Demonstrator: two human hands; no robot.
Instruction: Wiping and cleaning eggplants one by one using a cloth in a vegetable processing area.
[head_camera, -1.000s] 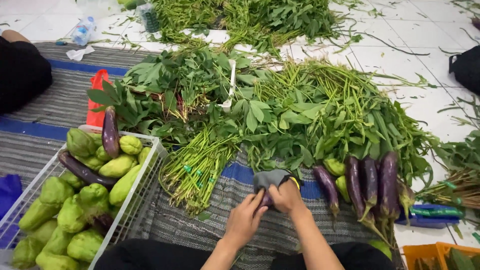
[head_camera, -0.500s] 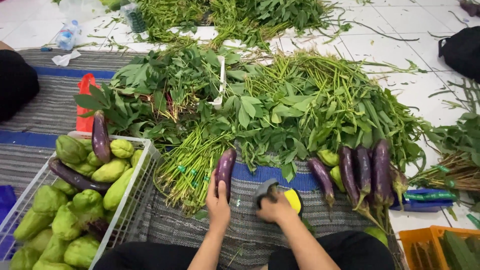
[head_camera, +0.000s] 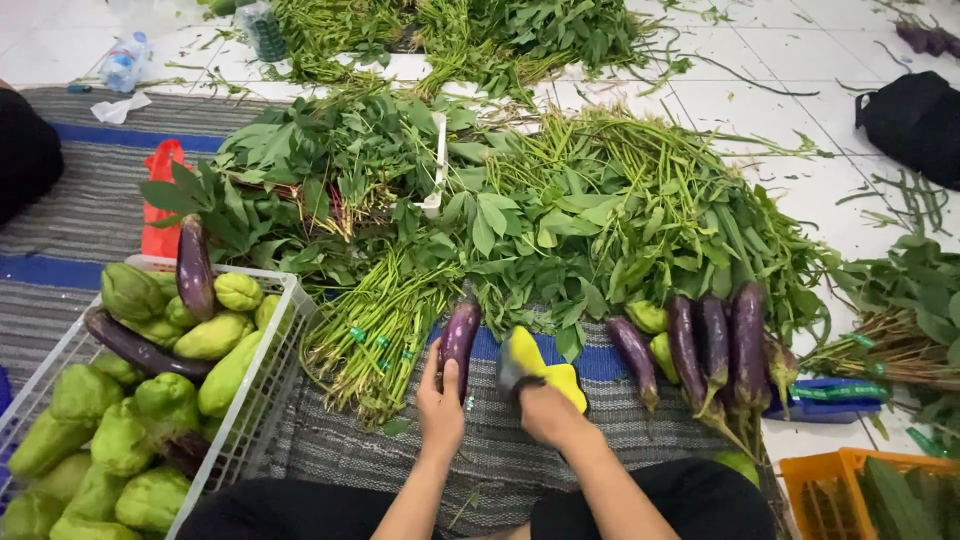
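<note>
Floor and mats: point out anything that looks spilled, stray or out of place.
Loose green stems and leaf scraps lie scattered across the white tiled floor, away from the heaped greens. A crumpled clear plastic bottle and a white tissue scrap sit at the striped grey mat's edge. Otherwise the produce looks sorted.

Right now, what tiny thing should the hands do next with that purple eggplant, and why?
Probably bring the yellow cloth in the right hand over to the eggplant and wipe it. The left hand already grips the eggplant's near end on the striped mat, and the cloth sits right beside it, not quite touching, so one short sideways slide should do.
</note>
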